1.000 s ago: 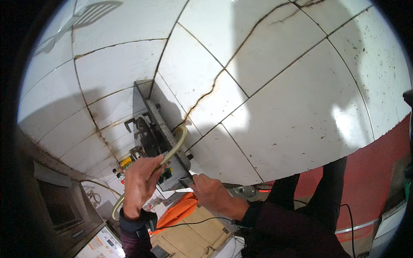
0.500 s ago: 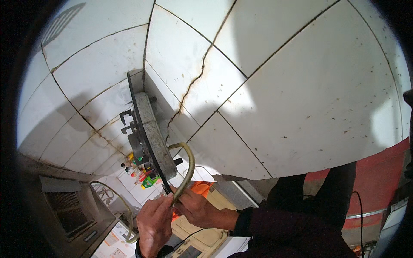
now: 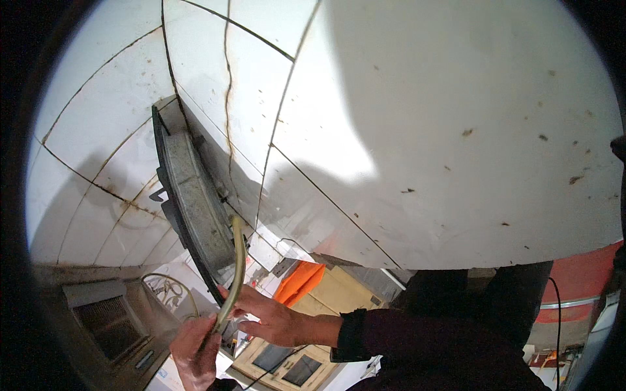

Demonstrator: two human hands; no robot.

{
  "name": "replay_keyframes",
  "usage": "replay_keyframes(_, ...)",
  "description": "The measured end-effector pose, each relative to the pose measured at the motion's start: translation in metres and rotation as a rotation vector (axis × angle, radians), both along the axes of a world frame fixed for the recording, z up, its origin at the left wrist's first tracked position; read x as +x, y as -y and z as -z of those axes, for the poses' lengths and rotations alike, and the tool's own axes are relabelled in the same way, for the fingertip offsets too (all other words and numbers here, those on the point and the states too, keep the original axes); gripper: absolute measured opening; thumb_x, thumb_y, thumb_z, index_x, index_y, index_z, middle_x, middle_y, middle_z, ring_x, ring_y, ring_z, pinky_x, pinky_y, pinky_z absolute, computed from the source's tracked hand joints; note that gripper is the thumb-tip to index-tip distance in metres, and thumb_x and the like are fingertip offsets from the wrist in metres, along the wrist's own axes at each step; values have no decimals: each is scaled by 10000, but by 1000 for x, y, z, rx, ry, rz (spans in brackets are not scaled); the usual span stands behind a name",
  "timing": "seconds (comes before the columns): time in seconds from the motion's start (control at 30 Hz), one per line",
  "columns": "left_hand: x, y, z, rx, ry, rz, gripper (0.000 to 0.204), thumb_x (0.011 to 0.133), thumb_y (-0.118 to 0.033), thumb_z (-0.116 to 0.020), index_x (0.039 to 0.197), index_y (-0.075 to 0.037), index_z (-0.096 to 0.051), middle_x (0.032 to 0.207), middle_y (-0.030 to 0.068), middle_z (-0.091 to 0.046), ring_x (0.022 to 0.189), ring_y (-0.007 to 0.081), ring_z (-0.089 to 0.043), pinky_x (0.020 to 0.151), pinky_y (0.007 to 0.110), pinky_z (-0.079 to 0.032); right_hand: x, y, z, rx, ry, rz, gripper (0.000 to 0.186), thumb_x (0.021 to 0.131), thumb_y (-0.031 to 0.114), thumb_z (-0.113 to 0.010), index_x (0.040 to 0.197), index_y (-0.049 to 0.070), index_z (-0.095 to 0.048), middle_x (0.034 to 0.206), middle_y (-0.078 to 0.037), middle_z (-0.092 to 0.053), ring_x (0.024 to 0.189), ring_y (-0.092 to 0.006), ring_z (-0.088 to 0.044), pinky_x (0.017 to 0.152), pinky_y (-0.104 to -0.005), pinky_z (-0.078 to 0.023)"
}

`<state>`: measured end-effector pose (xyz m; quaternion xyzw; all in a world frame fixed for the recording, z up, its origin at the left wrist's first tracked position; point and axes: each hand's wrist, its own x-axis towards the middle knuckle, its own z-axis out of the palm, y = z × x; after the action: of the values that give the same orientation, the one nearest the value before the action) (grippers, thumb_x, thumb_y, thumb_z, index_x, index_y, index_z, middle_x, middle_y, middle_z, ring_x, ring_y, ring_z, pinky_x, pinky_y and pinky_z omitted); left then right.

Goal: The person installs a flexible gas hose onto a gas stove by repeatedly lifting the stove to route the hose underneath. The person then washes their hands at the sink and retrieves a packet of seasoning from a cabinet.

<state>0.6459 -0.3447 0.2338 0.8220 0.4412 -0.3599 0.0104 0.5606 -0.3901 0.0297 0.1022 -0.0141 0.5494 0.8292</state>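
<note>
A gas stove [image 3: 192, 182] stands tilted up on edge, its dark top facing left and its stained metal underside facing right. From the underside a yellowish rubber hose [image 3: 240, 260] bends down toward me. My left hand [image 3: 195, 352] is closed round the hose at its lower visible stretch. My right hand [image 3: 277, 319] is at the stove's near lower corner, just beyond the hose. Its fingers bend against the stove's edge, and some fingertips are hidden behind the hose and the corner.
White tiles [image 3: 443, 143] with dark specks and a cracked joint spread across the right. A brown metal housing with a grille [image 3: 107, 322] stands at the lower left. An orange item [image 3: 300, 281] lies by a wooden cabinet [image 3: 342, 290]. A thin black cable [image 3: 557, 326] hangs at the right.
The stove and both hands appear farther left as the view has shifted. Fewer of the stove's top fittings show. The left hand still grips the hose, now lower in the view.
</note>
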Motion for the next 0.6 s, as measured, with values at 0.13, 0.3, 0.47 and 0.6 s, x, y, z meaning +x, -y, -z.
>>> replay_keyframes(0.13, 2, 0, 8, -61, -83, 125, 326, 827, 35, -659, 1152, 37, -697, 984, 123, -697, 901, 212, -651, 836, 324, -489, -10, -2, 9, -123, 225, 196, 745, 996, 58, -551, 1638, 63, -172, 1579, -239, -301, 1462, -363, -369, 1179, -427, -341)
replay_keyframes(0.3, -5, 3, 11, -57, 0, 56, 321, 829, 51, -650, 1146, 37, -700, 973, 109, -697, 888, 191, -644, 823, 312, -485, -14, -4, 10, -203, 233, 266, 878, 801, -95, -592, 1598, 29, -245, 1492, -239, -399, 1413, -369, -424, 1185, -410, -328)
replay_keyframes(0.47, -18, 5, 10, -38, 36, 138, 412, 779, 100, -689, 1177, -3, -716, 1009, 162, -723, 896, 255, -680, 837, 344, -505, -17, 1, 18, -91, 222, 171, 696, 929, 15, -541, 1583, 27, -303, 1630, -227, -250, 1544, -362, -205, 1246, -429, -198)
replay_keyframes(0.6, -24, 5, 22, -75, 73, 133, 414, 772, 72, -719, 1181, 7, -713, 1003, 161, -729, 895, 260, -688, 835, 341, -512, -13, 7, 31, -127, 155, 129, 664, 892, -40, -525, 1536, 19, -374, 1617, -224, -272, 1534, -369, -228, 1243, -429, -205)
